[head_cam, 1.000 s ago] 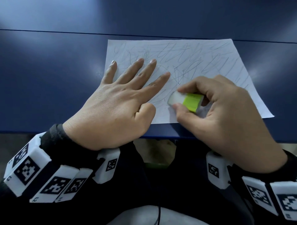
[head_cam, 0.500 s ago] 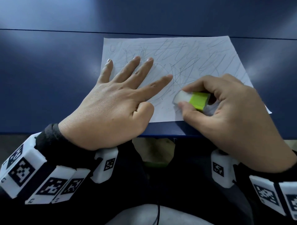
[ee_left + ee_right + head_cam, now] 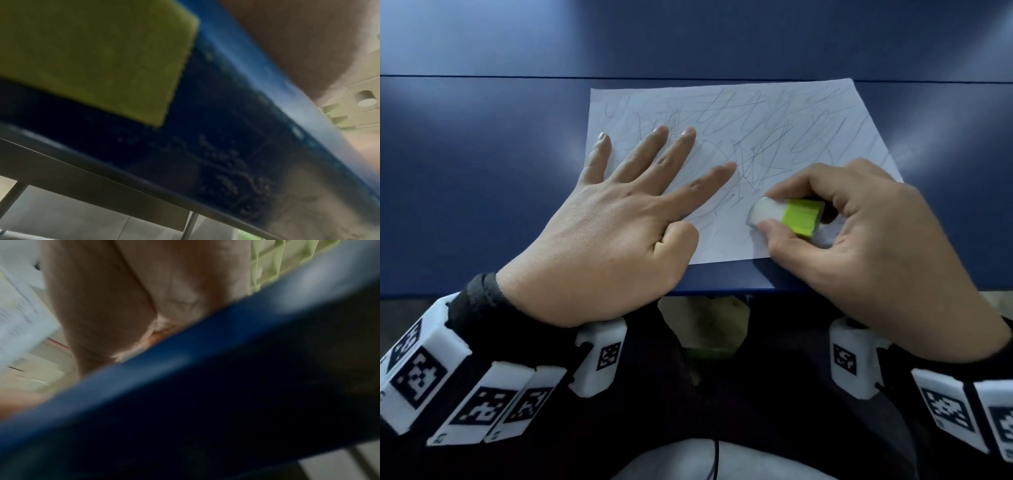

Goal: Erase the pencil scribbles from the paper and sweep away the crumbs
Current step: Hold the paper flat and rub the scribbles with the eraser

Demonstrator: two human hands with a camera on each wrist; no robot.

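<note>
Although your right hand [image 3: 887,246] has the eraser [image 3: 786,217] down on the paper [image 3: 739,137], you are, by my reading, barely into the job; pencil scribbles [image 3: 763,137] run across nearly the whole sheet, from the far edge down to the patch between your hands, and only the near strip by the eraser looks paler, with a few faint strokes left in it; I cannot make out any crumbs on the sheet or on the blue table [image 3: 482,154], so the sweeping is all ahead of you.

The sheet lies flat near the front edge of the table, a little skewed, its near right corner hidden under your right hand; your left hand [image 3: 613,233] lies flat on its left part, fingers straight and spread apart, the thumb tucked at the near edge, holding the sheet down without gripping anything.

Your right hand pinches the eraser between the thumb on the near side and the curled forefinger on the far side; it is a white block in a lime-green sleeve, its bare white end pointing left and touching the paper just right of your left forefinger.

The wrist views are blurred and show only the table edge and skin; in the left wrist view a yellow-green slab [image 3: 92,56] sits under the table, and I cannot tell what it is.
</note>
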